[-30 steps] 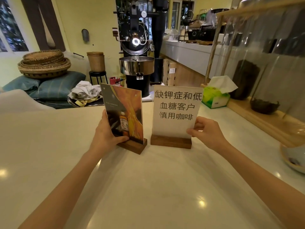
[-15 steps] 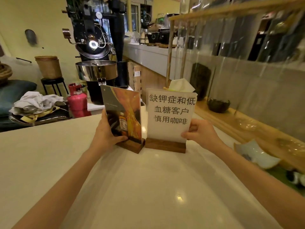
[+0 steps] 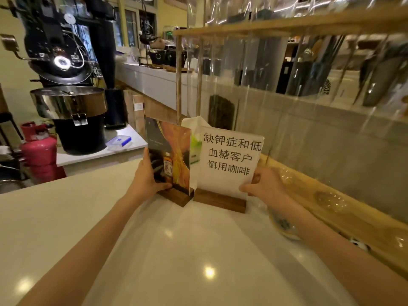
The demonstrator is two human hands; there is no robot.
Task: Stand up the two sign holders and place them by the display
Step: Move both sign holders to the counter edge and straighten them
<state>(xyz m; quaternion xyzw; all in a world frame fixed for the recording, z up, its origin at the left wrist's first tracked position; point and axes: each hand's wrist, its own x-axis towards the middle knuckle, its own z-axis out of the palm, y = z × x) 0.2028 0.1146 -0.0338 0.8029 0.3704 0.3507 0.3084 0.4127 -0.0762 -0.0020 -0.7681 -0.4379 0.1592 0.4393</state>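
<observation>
Two sign holders stand upright side by side on the pale counter (image 3: 88,217), each on a dark wooden base. The picture sign holder (image 3: 174,155) shows an orange design and a small bottle; my left hand (image 3: 146,180) grips its left edge. The white text sign holder (image 3: 229,155) carries black Chinese characters; my right hand (image 3: 262,184) holds its lower right corner. Both signs stand close to the display (image 3: 309,120), a clear panel in a wooden frame on a long wooden base along the right.
A green tissue box (image 3: 195,144) sits just behind the signs. A patterned dish (image 3: 280,224) lies by the display's wooden base, under my right forearm. Beyond the counter's far edge stand a black coffee roaster (image 3: 66,85) and a red gas cylinder (image 3: 38,146).
Both hands have carried the two upright signs to the right and further back, toward the display. The view has turned right with them.
</observation>
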